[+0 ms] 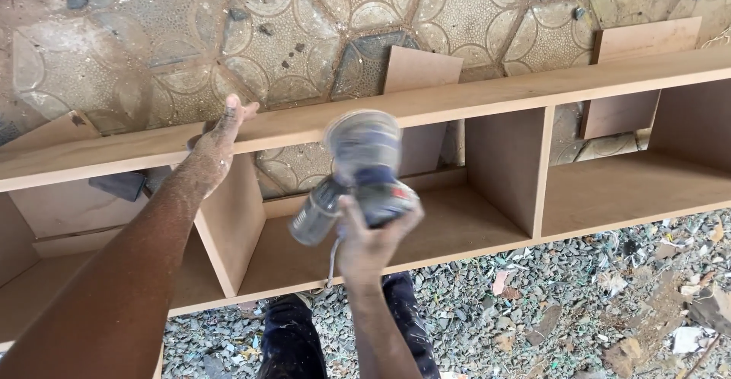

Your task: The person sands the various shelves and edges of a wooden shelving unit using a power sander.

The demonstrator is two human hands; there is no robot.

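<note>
Fingers of the right hand (371,243) wrap the grey-blue round-pad electric sander (358,177), probably weighty and rigid, best held by its body; left hand (219,144) fingers press together on the brown wooden shelf unit (487,93).

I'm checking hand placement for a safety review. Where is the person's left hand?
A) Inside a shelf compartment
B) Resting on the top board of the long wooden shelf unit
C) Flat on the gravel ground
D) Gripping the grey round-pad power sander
B: the left hand lies on the top board of the long wooden shelf unit, while the right hand holds the grey round-pad power sander.
</note>
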